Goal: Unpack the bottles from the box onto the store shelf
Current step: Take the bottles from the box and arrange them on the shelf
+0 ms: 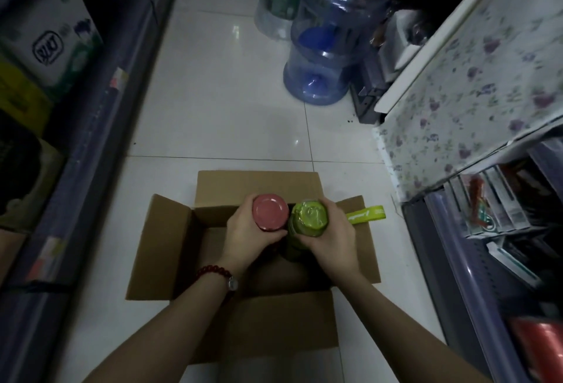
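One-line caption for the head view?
Left hand holds pink-capped bottle, right hand green-capped bottle, over open box.

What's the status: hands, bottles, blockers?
Left hand on red-capped bottle, right hand on green-capped bottle. Both over open box. Nothing obstructing.

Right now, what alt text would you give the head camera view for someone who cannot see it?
Seen from above, the left hand holds a pink-capped bottle and the right hand a green-capped bottle, side by side over an open box on a white tiled floor. Store shelves line both sides, and two water jugs stand ahead.
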Action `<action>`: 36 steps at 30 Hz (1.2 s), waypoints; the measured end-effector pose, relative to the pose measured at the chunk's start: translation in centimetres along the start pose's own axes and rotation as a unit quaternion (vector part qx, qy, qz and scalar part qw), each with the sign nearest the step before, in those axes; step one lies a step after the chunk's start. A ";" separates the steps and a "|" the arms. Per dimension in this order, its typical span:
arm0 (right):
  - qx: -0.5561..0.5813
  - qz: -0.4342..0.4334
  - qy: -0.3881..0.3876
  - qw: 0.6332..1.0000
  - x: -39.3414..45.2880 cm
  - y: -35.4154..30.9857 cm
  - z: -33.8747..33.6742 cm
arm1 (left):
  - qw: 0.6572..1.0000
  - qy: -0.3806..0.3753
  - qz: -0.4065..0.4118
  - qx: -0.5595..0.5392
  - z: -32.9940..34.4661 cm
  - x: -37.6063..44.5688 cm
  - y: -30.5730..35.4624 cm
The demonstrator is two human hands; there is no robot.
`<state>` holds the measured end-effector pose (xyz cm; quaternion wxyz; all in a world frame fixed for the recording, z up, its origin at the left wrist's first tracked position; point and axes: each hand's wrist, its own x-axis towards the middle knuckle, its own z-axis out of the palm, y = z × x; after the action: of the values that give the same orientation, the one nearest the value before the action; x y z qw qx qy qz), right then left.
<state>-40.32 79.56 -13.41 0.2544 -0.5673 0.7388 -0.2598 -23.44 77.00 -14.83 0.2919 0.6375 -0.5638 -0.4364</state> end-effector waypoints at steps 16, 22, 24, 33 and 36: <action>0.111 0.034 0.044 0.992 -2.8 -22.7 -29.4 | 0.998 0.012 0.063 -0.009 -15.5 -7.6 34.9; 0.122 -0.015 0.116 0.986 -2.4 -32.0 -45.2 | 0.994 0.015 0.095 -0.056 -19.7 -9.8 52.1; 0.137 -0.032 0.139 0.980 -2.1 -34.8 -50.5 | 0.991 0.009 0.113 -0.074 -20.8 -10.2 57.9; 0.194 -0.085 0.252 0.944 -2.3 -44.5 -71.6 | 0.967 -0.003 0.238 -0.089 -24.0 -13.4 81.7; 0.205 -0.103 0.279 0.932 -2.6 -46.8 -77.2 | 0.955 0.001 0.277 -0.107 -24.4 -14.9 87.8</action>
<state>-58.48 79.05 75.06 0.1200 -0.4807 0.6481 -0.5783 -42.31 71.55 75.37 0.4683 0.4215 -0.6684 -0.3953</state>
